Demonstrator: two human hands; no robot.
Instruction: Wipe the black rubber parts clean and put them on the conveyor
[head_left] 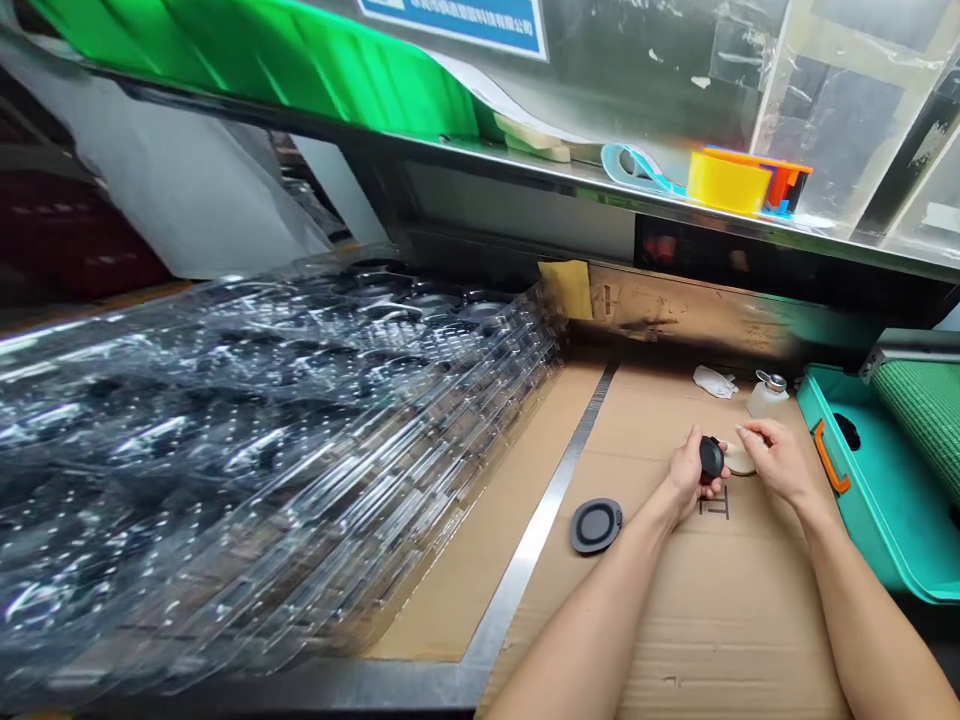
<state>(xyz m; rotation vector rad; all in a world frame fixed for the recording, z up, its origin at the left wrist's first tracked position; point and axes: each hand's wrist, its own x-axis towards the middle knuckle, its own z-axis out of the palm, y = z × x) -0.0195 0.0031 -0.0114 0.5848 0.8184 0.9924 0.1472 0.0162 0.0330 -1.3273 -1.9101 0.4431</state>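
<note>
A: In the head view, the left hand point(686, 472) is pinching a small, round, black piece, seemingly plastic point(711, 457). What is the right one doing?

B: The right hand point(780, 460) is curling inward at the black piece's three o'clock, its thumb and forefinger lying close together. A flat, rounded, cream-coloured piece point(741, 461) is showing between the hands; I cannot tell whether those fingers are gripping it.

A: And the black piece, how would it be handling?

B: Light and fairly stiff, I'd judge. Its smooth face is looking a bit slippery, so I'd be taking it by the rim, thumb against fingers, and keeping pressure off the middle.

A: What else is lying around it?

B: A dark grey, round, ringed disc point(596, 526) is resting at eight o'clock on the brown cardboard sheet point(735, 600). A crumpled white cloth point(715, 381) is sitting at twelve, a whitish bottle with a metal cap point(769, 396) between one and two. A teal plastic tray point(892, 510) is standing at three to four, and stacked clear plastic trays point(300, 430) are filling nine o'clock.
</note>
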